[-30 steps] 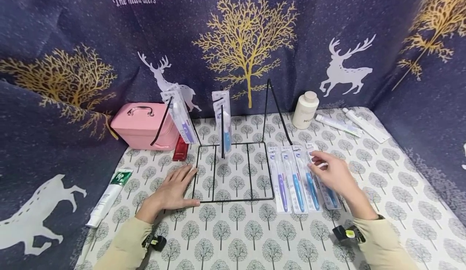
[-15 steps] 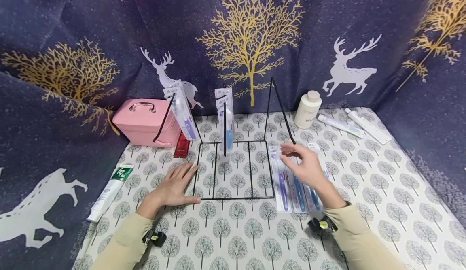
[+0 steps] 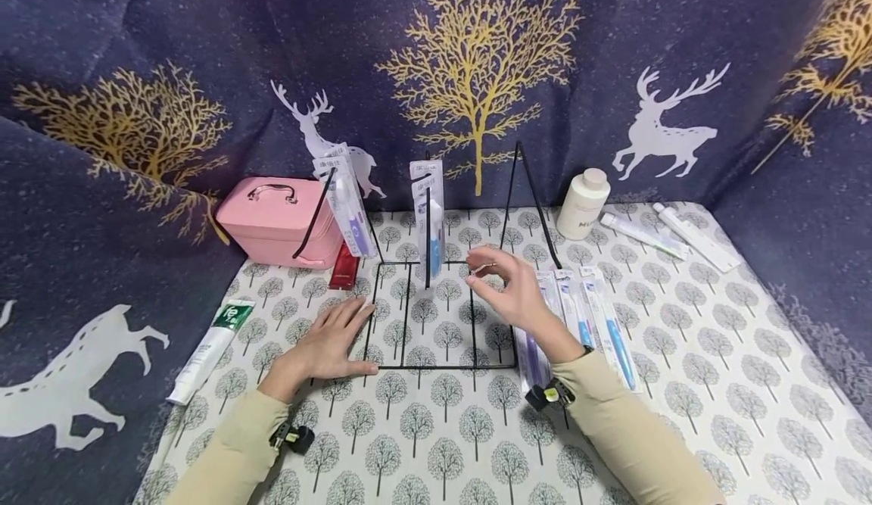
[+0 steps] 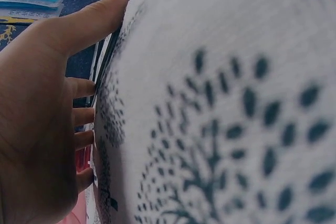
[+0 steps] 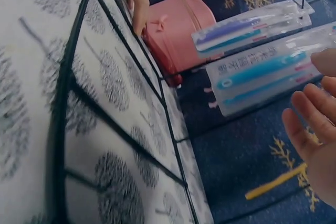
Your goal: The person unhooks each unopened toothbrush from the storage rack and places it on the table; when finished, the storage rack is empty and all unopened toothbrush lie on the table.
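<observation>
My left hand (image 3: 327, 346) lies spread on the table beside a black wire rack (image 3: 443, 368), its fingers touching the left edge of the base. My right hand (image 3: 514, 293) hovers above the rack's right part, fingers loosely bent and thumb apart, with nothing between them. Packaged toothbrushes hang on the rack: purple ones (image 3: 347, 210) at the left hook and blue ones (image 3: 436, 225) at the middle hook. In the right wrist view, a blue toothbrush pack (image 5: 262, 72) hangs near my right fingertips. Several more toothbrush packs (image 3: 609, 323) lie right of the rack, partly behind my right forearm.
A pink case (image 3: 279, 225) and a red packet (image 3: 344, 269) stand left of the rack. A green-capped tube (image 3: 211, 350) lies far left. A white bottle (image 3: 583, 204), a toothpaste tube (image 3: 643, 236) and a long white box (image 3: 698, 238) are at the back right.
My right hand has moved left, away from the toothbrush packs on the table and over the rack. The left hand stays in place. The view has shifted slightly.
</observation>
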The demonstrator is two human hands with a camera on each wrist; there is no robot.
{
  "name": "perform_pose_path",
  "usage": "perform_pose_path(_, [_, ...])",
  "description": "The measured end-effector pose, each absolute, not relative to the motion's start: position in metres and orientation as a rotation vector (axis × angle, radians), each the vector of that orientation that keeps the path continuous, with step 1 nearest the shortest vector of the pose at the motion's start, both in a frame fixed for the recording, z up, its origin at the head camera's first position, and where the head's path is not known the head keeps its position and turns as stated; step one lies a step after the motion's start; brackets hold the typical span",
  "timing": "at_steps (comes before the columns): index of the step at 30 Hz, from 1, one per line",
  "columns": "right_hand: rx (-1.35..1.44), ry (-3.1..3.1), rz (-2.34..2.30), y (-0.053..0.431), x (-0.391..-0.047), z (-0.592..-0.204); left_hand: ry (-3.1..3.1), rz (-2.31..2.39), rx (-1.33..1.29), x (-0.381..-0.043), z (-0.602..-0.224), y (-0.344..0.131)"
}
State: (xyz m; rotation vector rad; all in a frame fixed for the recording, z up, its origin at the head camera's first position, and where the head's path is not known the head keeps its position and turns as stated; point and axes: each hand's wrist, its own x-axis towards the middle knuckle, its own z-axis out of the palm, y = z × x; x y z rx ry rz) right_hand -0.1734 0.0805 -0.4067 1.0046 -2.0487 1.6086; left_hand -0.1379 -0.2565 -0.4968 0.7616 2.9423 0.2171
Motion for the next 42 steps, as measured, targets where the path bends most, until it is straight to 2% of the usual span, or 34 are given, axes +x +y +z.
perform_pose_path(10, [1.022, -1.789, 1.904, 0.051, -0.191, -0.404, 2.961, 0.268, 0.786, -0.138, -0.497, -0.256])
perform_pose_path(21, [0.996, -1.813, 1.998, 0.035, -0.203, -0.406, 2.938, 0.22, 0.753, -0.137, -0.495, -0.257])
perform_pose_path(42, [0.891, -1.845, 1.839, 0.022, -0.211, -0.412, 2.932, 0.226, 0.753, -0.136, -0.499, -0.258])
